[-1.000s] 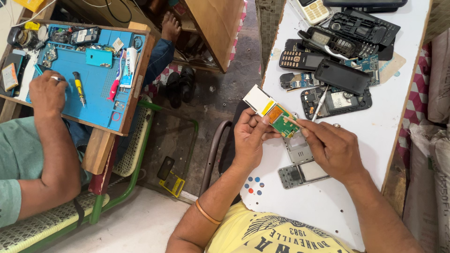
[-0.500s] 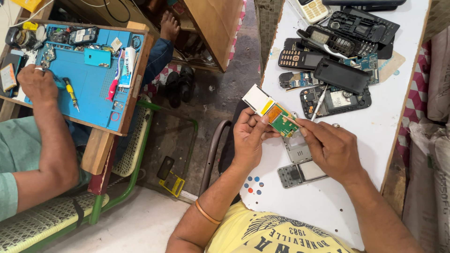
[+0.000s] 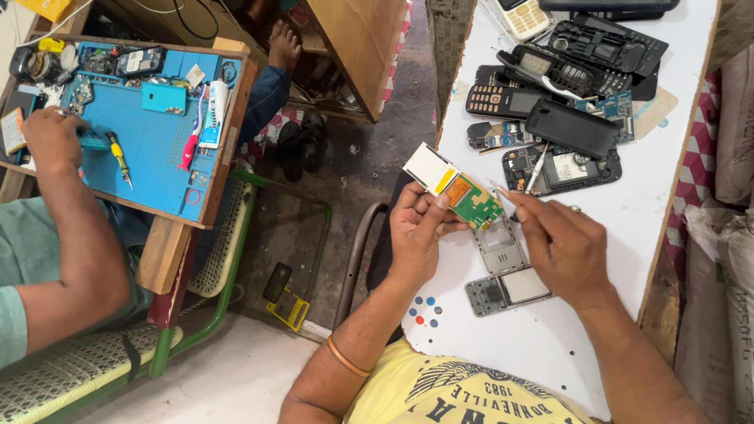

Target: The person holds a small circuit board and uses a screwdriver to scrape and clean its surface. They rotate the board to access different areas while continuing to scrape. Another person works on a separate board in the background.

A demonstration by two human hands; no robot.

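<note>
Green and gold, the circuit board (image 3: 476,202) I'm holding carries a white screen (image 3: 428,167) on its upper end and an orange patch in the middle. My left hand (image 3: 416,228) is pinched on its lower edge, holding it tilted above the white table (image 3: 675,169). My right hand (image 3: 561,243) is closed around a thin tool (image 3: 504,196) whose tip touches the board. Below them lie two grey phone frames (image 3: 503,271).

The person wears a yellow T-shirt (image 3: 463,396) with a dark winged print on the chest. Both forearms are bare. A thin orange bangle (image 3: 345,359) circles the left wrist.
</note>
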